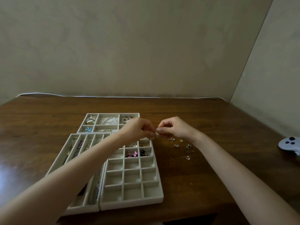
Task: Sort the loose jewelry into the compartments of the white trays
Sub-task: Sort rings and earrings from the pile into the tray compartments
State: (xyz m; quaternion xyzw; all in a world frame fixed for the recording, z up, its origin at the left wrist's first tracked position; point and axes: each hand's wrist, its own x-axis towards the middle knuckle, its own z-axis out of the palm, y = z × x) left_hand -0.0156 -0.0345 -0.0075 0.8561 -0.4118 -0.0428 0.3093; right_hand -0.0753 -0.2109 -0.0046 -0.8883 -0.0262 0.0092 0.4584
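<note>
Grid tray at near table edge | left hand, right hand pinch small jewelry piece | open tabletop right

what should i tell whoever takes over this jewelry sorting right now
Left hand and right hand: raised together above the grid tray's far right corner, both pinching one small sparkly piece; too small to identify.
Loose small metal charms: scattered on the brown wooden table, right of the trays.
Done: the far white tray, the long-slot tray and the top rows of the white grid tray hold pieces.
Left: place the held piece, then sort the charms; the grid tray's near rows look empty.
</note>
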